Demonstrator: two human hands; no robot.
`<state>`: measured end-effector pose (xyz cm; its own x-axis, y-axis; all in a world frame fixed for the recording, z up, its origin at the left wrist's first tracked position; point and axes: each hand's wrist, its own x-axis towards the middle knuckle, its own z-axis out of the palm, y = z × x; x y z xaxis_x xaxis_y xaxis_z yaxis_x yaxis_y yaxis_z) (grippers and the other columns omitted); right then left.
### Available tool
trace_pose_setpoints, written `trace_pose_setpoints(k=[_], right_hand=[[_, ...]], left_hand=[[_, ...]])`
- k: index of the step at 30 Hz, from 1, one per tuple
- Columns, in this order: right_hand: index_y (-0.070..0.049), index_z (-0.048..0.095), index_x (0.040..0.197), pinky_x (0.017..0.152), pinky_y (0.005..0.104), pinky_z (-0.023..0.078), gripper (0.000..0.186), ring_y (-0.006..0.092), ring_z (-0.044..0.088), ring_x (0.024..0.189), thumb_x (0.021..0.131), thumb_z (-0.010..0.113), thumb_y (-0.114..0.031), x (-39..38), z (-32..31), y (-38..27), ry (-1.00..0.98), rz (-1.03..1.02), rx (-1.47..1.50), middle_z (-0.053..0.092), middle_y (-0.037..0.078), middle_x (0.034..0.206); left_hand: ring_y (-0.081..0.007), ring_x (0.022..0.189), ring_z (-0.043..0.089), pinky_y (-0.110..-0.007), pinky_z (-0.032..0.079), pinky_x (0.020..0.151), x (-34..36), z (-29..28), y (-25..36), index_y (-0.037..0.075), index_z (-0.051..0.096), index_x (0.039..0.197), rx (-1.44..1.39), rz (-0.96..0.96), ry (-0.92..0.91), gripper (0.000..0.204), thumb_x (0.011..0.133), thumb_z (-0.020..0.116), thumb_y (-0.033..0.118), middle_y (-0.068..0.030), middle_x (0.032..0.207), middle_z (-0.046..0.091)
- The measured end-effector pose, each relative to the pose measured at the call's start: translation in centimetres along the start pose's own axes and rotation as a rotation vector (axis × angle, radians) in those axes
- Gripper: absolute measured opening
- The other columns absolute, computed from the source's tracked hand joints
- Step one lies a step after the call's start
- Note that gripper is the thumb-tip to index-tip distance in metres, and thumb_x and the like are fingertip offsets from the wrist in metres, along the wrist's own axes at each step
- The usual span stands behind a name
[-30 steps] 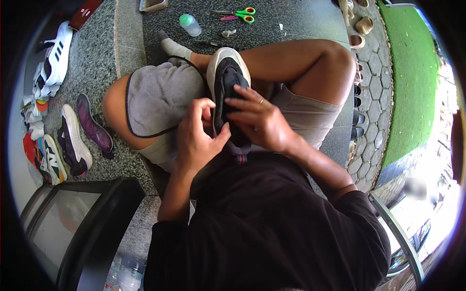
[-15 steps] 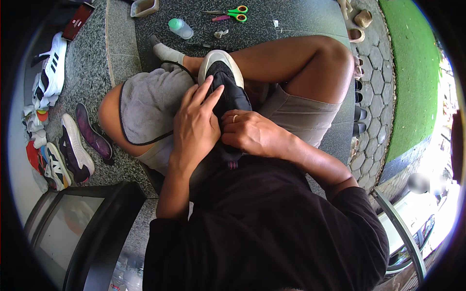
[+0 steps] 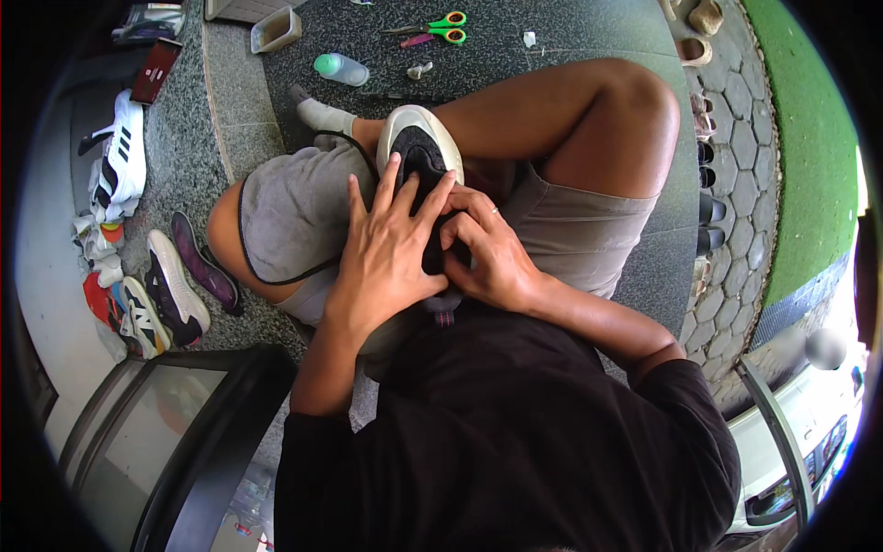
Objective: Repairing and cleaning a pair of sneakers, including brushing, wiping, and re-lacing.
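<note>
A shoe (image 3: 416, 122) with a pale toe and black upper rests on my lap, toe pointing away from me. Across its upper lies my left hand (image 3: 390, 250), fingers stretched and spread, the tips on the black material. My right hand (image 3: 495, 250) is at the shoe's right side, thumb and index finger curled together against its dark edge. What exactly the right fingertips pinch is hidden. Near my body a dark heel loop (image 3: 444, 319) shows. A grey fleecy cloth (image 3: 303, 213) with black edging covers my left knee.
Ahead on the dark stone floor lie green-handled scissors (image 3: 440, 29), a small clear bottle (image 3: 342, 69) with a pale green cap and a plastic tub (image 3: 277, 30). Several shoes, including a white one (image 3: 121, 152), stand at left, near a black-framed panel (image 3: 198, 432). More footwear lines the right edge.
My left hand has spread its fingers wider over the shoe. The right hand has shifted slightly right, its thumb and index finger now curled into a ring. The whole view has shifted a little.
</note>
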<state>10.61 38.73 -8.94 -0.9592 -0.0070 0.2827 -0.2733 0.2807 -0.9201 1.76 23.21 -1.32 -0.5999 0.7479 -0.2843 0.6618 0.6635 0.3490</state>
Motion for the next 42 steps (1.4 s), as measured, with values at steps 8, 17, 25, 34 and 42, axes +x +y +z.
trace_pose_setpoints(k=[8,17,25,34,42], right_hand=[[-0.004,0.055,0.094,0.096,0.0455,0.050,0.033,0.0406,0.058,0.112,0.067,0.068,0.009,1.2,-1.2,-0.4,-0.091,0.141,0.099,0.056,0.018,0.116],[-0.005,0.060,0.103,0.103,0.0466,0.046,0.038,0.0420,0.052,0.120,0.067,0.069,0.003,5.3,-2.3,-0.8,-0.308,0.247,-0.069,0.056,0.019,0.115],[-0.005,0.075,0.107,0.087,0.0434,0.057,0.024,0.0328,0.073,0.096,0.090,0.070,-0.021,16.2,-3.0,8.1,-0.325,-0.135,-0.453,0.074,0.017,0.111],[-0.010,0.078,0.110,0.082,0.0424,0.059,0.025,0.0323,0.075,0.088,0.089,0.075,-0.023,21.1,2.6,23.5,-0.411,0.220,-0.913,0.076,0.015,0.092],[0.001,0.075,0.104,0.076,0.0339,0.059,0.017,0.0229,0.075,0.085,0.090,0.074,-0.009,17.5,-1.4,8.3,-0.474,0.013,-0.236,0.076,0.013,0.094]], left_hand=[[-0.0382,0.132,0.054,-0.063,0.043,0.110,-1.3,1.1,-0.6,0.013,0.067,0.137,0.107,-0.018,0.087,0.059,0.078,0.075,0.010,-0.0128,0.097,0.069],[-0.0386,0.120,0.059,-0.061,0.045,0.108,-2.0,1.3,-3.0,0.007,0.078,0.103,-0.035,-0.081,0.147,0.028,0.076,0.072,0.009,-0.0143,0.096,0.068],[-0.0415,0.122,0.052,-0.054,0.047,0.103,-2.7,2.2,-2.3,0.005,0.078,0.097,-0.014,-0.047,0.104,0.027,0.071,0.074,0.007,-0.0166,0.109,0.059],[-0.0481,0.137,0.041,-0.055,0.039,0.114,-0.1,2.1,-3.3,0.007,0.064,0.135,-0.418,0.003,0.308,0.068,0.076,0.079,0.038,-0.0266,0.148,0.042],[-0.0555,0.149,0.026,-0.057,0.026,0.124,0.1,4.1,-4.4,-0.004,0.059,0.137,-0.484,0.002,0.253,0.061,0.076,0.054,0.003,-0.0319,0.157,0.036]])
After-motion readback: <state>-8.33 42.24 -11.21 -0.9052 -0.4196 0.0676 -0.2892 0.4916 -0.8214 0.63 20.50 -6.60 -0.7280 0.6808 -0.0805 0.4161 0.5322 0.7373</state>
